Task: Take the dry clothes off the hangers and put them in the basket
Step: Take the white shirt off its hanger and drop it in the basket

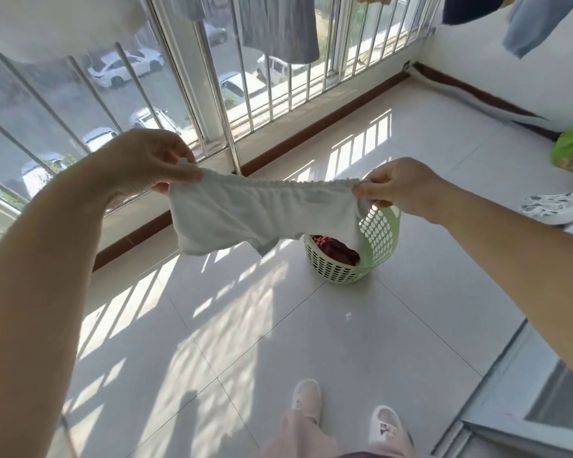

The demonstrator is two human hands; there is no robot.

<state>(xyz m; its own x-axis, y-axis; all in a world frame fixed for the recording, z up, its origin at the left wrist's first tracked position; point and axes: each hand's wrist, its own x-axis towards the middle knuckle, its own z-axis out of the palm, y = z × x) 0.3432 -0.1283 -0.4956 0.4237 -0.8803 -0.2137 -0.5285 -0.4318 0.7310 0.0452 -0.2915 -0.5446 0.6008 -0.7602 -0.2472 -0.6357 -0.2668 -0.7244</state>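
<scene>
Both hands, left (153, 160) and right (401, 188), pinch a white garment's (255, 214) waistband, stretched out in the air. Beyond, the basket (338, 271) holds red cloth (336, 251). Next: lower it in, I'd say.

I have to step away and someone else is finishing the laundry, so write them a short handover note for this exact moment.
Left hand pinches one end of the gathered waistband of the white cotton shorts; right hand pinches the other end, so the shorts hang stretched in the air, off any hanger.
The pale green perforated plastic basket stands on the white tiled floor just beyond and below the shorts, with a dark red garment already inside.
Done: the red piece is in and the shorts are down.
Left: drop the shorts into the basket, then take down the grey garment and the blue ones hanging overhead.
</scene>
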